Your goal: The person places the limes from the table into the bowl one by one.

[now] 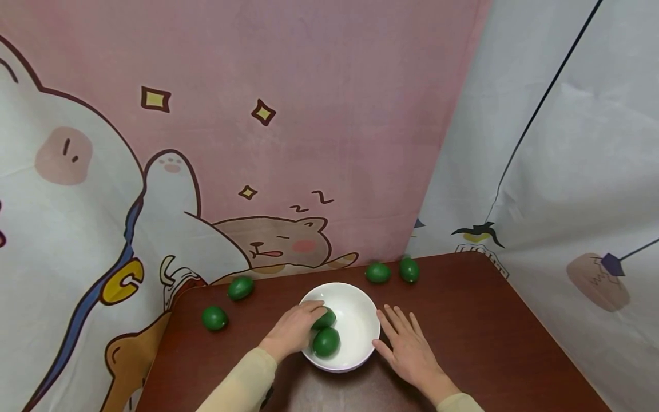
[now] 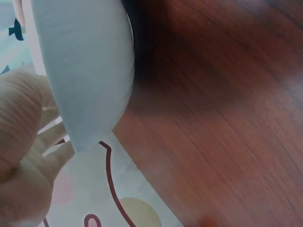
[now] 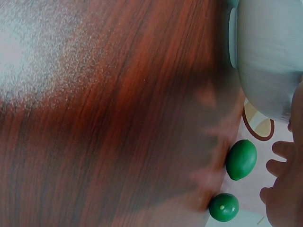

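Observation:
A white bowl (image 1: 355,320) stands on the table with two green limes inside, at its left. My left hand (image 1: 293,332) reaches over the bowl's left rim and holds the farther lime (image 1: 325,319), partly covering it. The nearer lime (image 1: 326,342) lies against it. In the left wrist view the left thumb (image 2: 21,113) and fingers pass behind the bowl's rim, which hides both limes. At the bowl's right side is my right hand (image 1: 409,349), its fingers spread and holding nothing; whether it touches the rim I cannot tell.
Two more limes sit on the left, one farther back (image 1: 240,288) and one nearer (image 1: 214,317). Behind the bowl, at the table's back edge, are another lime (image 1: 378,273) and its neighbour lime (image 1: 409,269). A printed cloth (image 1: 329,114) hangs behind the brown table (image 1: 489,332).

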`<state>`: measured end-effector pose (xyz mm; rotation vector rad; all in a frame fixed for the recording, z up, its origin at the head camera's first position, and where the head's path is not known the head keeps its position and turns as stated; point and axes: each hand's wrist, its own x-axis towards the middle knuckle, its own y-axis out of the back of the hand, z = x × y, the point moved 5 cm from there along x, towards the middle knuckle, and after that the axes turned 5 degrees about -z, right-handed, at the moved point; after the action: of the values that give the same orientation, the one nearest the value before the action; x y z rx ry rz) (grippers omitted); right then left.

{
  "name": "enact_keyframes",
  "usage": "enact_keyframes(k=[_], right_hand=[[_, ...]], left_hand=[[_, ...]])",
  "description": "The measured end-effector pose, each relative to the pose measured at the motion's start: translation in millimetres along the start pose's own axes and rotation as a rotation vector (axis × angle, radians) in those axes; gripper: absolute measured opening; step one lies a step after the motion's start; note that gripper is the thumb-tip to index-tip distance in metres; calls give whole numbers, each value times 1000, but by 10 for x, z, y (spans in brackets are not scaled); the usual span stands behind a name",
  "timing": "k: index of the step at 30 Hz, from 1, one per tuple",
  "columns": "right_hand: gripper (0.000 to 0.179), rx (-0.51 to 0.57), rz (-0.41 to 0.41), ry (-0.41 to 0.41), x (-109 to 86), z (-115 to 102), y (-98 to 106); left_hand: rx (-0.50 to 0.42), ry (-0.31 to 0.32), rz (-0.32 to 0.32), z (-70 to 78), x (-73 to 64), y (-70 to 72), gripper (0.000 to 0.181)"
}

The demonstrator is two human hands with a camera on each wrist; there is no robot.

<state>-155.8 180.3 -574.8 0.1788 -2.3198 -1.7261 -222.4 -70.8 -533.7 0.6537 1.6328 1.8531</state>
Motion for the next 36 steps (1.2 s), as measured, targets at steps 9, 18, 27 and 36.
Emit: enact_keyframes(k=[9,18,27,36], right_hand=[[70,-13,6,4,6,23,-17],[70,-20,12,9,7,21,-22],[70,-12,-7,0,1,21,-28],[69,-11,-5,3,0,12,-14]], left_hand=[[-25,-2,95,-70,-145,77,52],[-37,12,214,-173,-324,123,57],[-36,84,311,-312,-484,136,63],[-12,147,294,-434,-630,126,63]])
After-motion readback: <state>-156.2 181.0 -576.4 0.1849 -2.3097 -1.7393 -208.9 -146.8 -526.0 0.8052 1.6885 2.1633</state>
